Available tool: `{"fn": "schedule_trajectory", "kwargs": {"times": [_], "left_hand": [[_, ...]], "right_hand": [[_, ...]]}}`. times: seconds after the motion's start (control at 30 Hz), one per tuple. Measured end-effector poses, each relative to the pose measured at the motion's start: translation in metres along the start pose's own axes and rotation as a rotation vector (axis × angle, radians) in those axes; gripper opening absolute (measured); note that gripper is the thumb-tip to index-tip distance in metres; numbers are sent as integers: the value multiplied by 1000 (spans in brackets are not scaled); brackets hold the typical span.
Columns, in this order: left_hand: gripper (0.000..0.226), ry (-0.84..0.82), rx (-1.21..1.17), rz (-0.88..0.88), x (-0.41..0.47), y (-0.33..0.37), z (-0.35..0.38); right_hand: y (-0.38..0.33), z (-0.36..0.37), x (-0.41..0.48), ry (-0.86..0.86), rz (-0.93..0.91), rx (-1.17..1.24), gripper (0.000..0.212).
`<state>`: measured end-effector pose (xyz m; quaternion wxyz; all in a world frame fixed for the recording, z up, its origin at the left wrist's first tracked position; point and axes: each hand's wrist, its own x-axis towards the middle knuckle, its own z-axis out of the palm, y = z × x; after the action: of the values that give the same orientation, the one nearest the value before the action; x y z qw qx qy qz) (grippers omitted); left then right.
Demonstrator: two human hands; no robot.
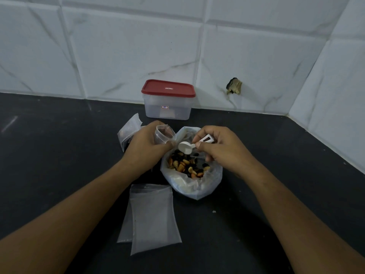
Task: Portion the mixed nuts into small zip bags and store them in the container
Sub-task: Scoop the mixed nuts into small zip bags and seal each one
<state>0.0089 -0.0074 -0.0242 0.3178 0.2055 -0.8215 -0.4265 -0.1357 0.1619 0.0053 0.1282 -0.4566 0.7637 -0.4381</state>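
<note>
Inside open bag (197, 186) — mixed nuts (187, 167)

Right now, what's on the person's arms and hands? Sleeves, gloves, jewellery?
Nothing worn that shows. The left hand and right hand are bare: no gloves, rings or markings seen. Both forearms are bare to the frame's bottom edge, with no sleeve, watch or bracelet visible.

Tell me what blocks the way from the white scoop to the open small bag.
Nothing visible: the white plastic scoop in the right hand sits beside the small clear zip bag that the left hand holds open.
</note>
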Motion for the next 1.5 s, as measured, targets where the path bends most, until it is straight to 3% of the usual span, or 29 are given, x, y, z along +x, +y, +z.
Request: {"fn": "schedule_trajectory", "kwargs": {"times": [0.2,0.43,0.73,1.0,1.5], "left_hand": [[19,8,-13,3,-1,1,0],[22,16,6,0,-1,0,-1],[21,23,15,-1,0,-2,-1],[22,20,5,5,0,-2,-1],[20,7,-61,17,1,-4,0]], "right_hand": [[-1,-3,0,98,-21,46,18],[2,6,-1,51,-40,-125,12],[-1,3,-1,-52,-17,-59,13],[-5,-3,1,-51,84,235,8],[-6,-8,2,50,363,537,14]]}}
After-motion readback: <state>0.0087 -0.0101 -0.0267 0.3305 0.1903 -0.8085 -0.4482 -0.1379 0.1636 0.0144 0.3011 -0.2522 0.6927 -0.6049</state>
